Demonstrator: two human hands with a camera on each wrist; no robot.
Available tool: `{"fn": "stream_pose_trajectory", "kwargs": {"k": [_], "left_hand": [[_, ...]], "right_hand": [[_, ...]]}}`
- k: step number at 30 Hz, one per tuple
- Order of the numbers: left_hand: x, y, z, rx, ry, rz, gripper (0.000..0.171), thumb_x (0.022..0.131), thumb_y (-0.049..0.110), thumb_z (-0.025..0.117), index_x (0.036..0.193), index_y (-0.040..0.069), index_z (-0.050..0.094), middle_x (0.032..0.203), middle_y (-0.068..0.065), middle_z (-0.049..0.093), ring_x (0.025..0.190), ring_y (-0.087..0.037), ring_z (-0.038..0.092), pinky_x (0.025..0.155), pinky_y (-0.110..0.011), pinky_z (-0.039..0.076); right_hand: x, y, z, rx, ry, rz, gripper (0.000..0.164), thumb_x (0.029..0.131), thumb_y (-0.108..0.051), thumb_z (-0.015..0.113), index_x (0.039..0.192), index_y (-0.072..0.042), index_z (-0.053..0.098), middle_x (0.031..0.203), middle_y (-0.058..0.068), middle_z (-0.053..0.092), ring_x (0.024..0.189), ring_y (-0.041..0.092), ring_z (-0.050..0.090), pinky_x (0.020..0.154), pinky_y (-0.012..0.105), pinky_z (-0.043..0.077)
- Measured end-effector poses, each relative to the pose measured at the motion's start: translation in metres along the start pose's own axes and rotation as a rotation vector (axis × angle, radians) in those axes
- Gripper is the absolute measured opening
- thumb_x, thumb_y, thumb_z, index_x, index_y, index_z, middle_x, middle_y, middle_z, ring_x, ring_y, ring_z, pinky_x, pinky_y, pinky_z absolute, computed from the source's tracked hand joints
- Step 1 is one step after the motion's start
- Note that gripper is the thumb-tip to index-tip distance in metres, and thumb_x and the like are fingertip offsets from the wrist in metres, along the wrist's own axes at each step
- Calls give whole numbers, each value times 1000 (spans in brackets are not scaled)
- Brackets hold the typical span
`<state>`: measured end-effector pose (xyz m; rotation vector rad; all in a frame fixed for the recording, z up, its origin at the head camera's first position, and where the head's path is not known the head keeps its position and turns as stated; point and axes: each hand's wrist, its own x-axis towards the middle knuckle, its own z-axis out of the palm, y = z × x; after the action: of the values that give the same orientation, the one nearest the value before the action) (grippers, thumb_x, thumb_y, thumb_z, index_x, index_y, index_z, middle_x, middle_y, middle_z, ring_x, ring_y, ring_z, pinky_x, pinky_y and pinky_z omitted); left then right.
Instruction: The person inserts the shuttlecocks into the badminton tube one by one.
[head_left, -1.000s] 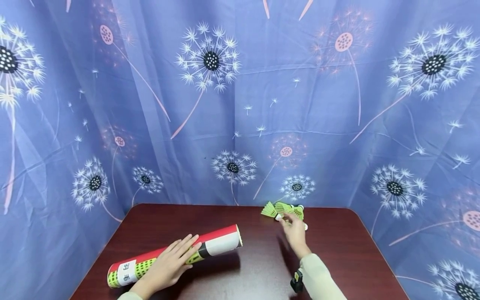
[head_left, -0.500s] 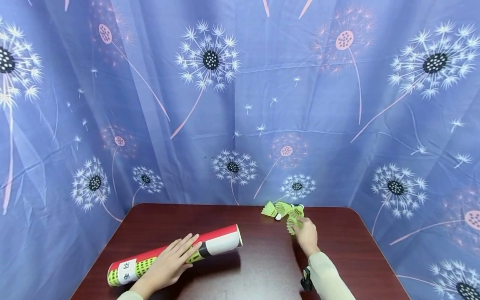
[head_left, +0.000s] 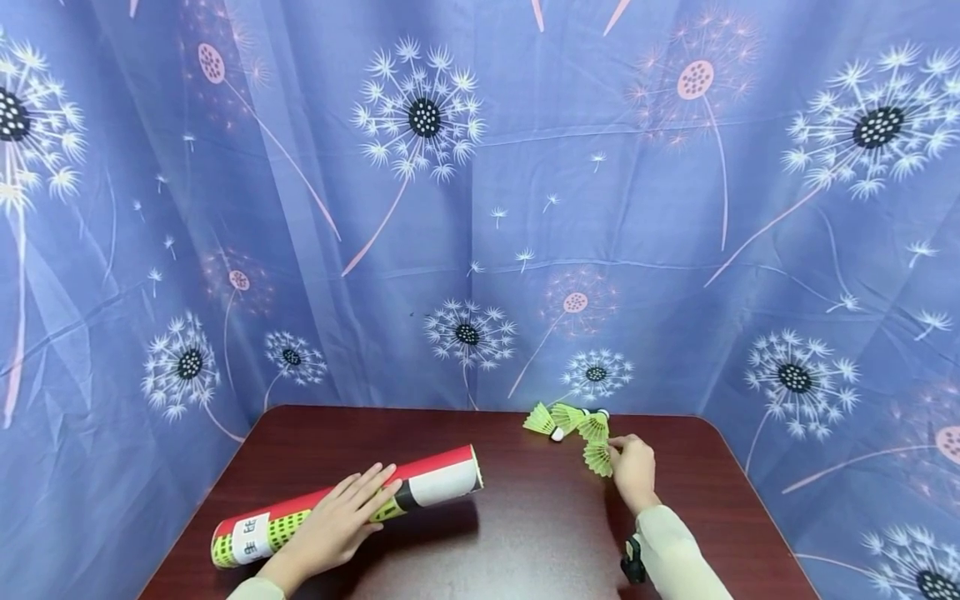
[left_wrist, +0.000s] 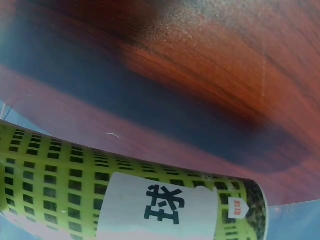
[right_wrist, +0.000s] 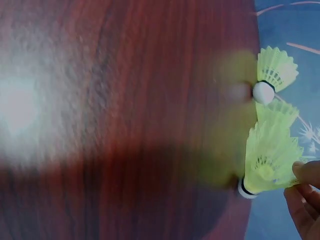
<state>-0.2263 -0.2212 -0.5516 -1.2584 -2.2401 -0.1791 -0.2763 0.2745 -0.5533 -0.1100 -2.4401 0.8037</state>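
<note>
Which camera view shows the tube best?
The head view: both ends of the tube show, only its middle partly covered by the left grip. The left wrist view gives one end and a white label, close up, cropped. The right wrist view shows none.

From my remote station, I see the left hand (head_left: 337, 518) resting palm down, outstretched, while the right hand (head_left: 633, 471) reaches farther forward in a pinch.

Right sleeve (head_left: 681, 552): pale cream, long, matte, lightly creased, reaching the wrist
Left sleeve (head_left: 257, 590): same pale cream, only its end in sight
Wrist device (head_left: 633, 560): small, black, blocky, at the right sleeve's inner side; markings too small to read
Left hand (head_left: 336, 518): bare
Right hand (head_left: 634, 472): bare
</note>
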Motion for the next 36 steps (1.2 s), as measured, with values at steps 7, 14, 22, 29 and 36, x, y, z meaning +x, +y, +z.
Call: {"fn": "stream_pose_trajectory", "kwargs": {"k": [7,14,22,29,36], "left_hand": [[0,2,0,4,-6,4,55,103,40,28,147,8,41,154,-12,33,133,-35,42,118,-31,9],[1,2,-3,4,-35,5,56,103,40,29,148,7,38,153,-14,33,140,-30,32,118,-31,8],[3,2,-5,4,-37,6,56,103,40,29,148,7,38,152,-15,35,139,-31,34,118,-31,8],[2,3,-3,11,-16,9,56,104,41,27,147,7,40,152,-14,35,134,-35,41,118,-31,8],[2,2,-4,-5,-31,11,55,101,37,41,147,6,39,150,-16,37,139,-31,34,118,-30,9]], "right_hand": [[2,6,-8,37,30,-2,6,77,4,72,83,6,74,79,21,70,69,36,65,63,48,50],[-1,6,-13,68,72,-28,6,76,5,73,81,5,75,74,16,71,57,18,55,56,36,44],[-9,-11,-15,138,95,30,7,76,-2,79,82,0,77,66,10,70,51,12,58,59,40,47],[-13,-25,-14,222,41,95,8,78,-7,79,84,-3,78,68,9,71,49,7,63,64,33,52],[-16,-49,-14,399,-24,170,10,78,-6,79,85,0,77,78,14,73,58,23,69,52,15,47]]}}
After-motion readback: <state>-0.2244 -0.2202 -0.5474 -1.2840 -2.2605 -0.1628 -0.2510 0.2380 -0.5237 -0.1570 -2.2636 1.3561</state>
